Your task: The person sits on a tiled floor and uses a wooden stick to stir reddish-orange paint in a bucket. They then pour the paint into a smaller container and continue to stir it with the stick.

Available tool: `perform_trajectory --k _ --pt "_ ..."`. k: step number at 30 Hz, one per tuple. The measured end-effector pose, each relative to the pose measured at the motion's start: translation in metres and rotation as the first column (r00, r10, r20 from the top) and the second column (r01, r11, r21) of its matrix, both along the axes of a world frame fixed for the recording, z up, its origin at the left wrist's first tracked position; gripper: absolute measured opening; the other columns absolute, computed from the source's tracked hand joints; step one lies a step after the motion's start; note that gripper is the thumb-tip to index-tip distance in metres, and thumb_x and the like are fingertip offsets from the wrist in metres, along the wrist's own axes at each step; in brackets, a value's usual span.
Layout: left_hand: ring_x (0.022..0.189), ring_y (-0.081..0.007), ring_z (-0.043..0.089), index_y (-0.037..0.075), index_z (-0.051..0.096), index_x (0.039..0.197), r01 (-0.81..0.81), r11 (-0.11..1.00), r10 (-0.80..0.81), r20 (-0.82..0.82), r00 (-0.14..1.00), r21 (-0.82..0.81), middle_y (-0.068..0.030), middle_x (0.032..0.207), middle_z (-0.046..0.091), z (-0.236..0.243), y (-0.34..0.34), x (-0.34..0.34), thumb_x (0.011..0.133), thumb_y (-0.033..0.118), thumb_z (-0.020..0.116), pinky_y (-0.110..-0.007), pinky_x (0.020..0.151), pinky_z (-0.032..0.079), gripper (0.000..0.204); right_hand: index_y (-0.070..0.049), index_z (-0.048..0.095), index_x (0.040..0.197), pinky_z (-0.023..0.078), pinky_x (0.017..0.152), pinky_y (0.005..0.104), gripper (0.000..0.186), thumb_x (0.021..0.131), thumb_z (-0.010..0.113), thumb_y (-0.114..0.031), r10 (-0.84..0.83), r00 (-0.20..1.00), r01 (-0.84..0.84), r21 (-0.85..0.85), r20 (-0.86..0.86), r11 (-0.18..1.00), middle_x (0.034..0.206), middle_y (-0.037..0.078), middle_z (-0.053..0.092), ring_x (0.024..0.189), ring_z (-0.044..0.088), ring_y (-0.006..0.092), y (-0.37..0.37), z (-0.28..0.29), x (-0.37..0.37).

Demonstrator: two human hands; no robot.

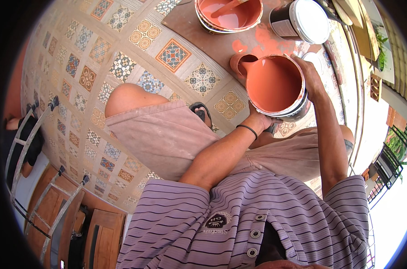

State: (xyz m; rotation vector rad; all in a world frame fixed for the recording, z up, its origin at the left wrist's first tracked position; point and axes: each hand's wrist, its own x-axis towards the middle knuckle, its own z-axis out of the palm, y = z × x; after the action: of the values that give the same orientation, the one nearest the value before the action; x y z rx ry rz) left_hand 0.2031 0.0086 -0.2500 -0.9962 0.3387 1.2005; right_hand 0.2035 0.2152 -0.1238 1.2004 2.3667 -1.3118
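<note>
A paint bucket point(295, 110) full of orange-red paint point(275, 85) is tipped to the left between my hands. Paint runs over its lip into a small paint-covered cup point(236, 67) beside it. My left hand point(260, 120) supports the bucket from its near lower side, fingers curled against it. On the far right, my right hand point(310, 78) grips the bucket by its side near the rim. Part of the right fingers is hidden behind the bucket.
On a paint-stained board point(185, 22) stand another open paint bucket point(212, 28) with a brush point(230, 8) in it and a dark bucket with a white lid point(313, 22). Patterned tiles point(173, 55) cover the floor. A ladder point(21, 148) and a person in dark clothing point(33, 139) are at far left.
</note>
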Motion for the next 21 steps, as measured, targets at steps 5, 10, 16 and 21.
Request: perform_trajectory --k 5,10,16,21 --pt "0.166 -0.0600 0.028 0.021 0.043 0.177 -0.018 1.000 0.018 0.003 1.000 -0.020 -0.0161 0.186 0.034 0.0019 0.0003 0.0002 0.101 0.092 0.024 -0.090 0.126 0.009 0.105 0.002 0.070 0.118 0.056 0.093 0.0488 0.021 0.105 0.060 -0.011 0.029 1.000 -0.029 0.021 -0.008 0.999 0.112 0.026 0.077 0.106 0.074 0.0453 0.0006 -0.0021 0.0003" --pt "0.165 -0.0606 0.031 0.021 0.045 0.175 0.004 1.000 -0.004 -0.020 1.000 -0.014 -0.0177 0.185 0.036 0.0038 0.0008 0.0000 0.102 0.091 0.026 -0.091 0.125 0.009 0.103 0.004 0.070 0.130 0.057 0.098 0.0461 0.030 0.109 0.058 -0.014 0.068 0.997 -0.069 0.025 0.042 0.997 0.120 0.025 0.078 0.111 0.075 0.0391 0.0038 0.0007 0.0001" --pt "0.165 -0.0601 0.032 0.021 0.046 0.175 -0.008 1.000 0.007 -0.025 1.000 -0.017 -0.0181 0.184 0.038 0.0024 -0.0002 -0.0001 0.102 0.091 0.026 -0.091 0.124 0.009 0.103 0.006 0.069 0.140 0.058 0.102 0.0421 0.037 0.113 0.058 -0.017 0.092 0.992 -0.096 0.041 0.092 0.995 0.126 0.023 0.079 0.113 0.076 0.0308 0.0055 -0.0015 0.0014" --pt "0.165 -0.0593 0.033 0.021 0.046 0.174 -0.042 0.999 0.042 -0.006 0.999 -0.024 -0.0183 0.184 0.038 0.0049 0.0002 -0.0019 0.102 0.092 0.026 -0.091 0.125 0.009 0.104 0.003 0.071 0.120 0.057 0.095 0.0507 0.023 0.106 0.060 -0.012 0.003 1.000 -0.003 0.004 0.009 1.000 0.113 0.026 0.077 0.109 0.075 0.0456 0.0025 -0.0068 0.0016"
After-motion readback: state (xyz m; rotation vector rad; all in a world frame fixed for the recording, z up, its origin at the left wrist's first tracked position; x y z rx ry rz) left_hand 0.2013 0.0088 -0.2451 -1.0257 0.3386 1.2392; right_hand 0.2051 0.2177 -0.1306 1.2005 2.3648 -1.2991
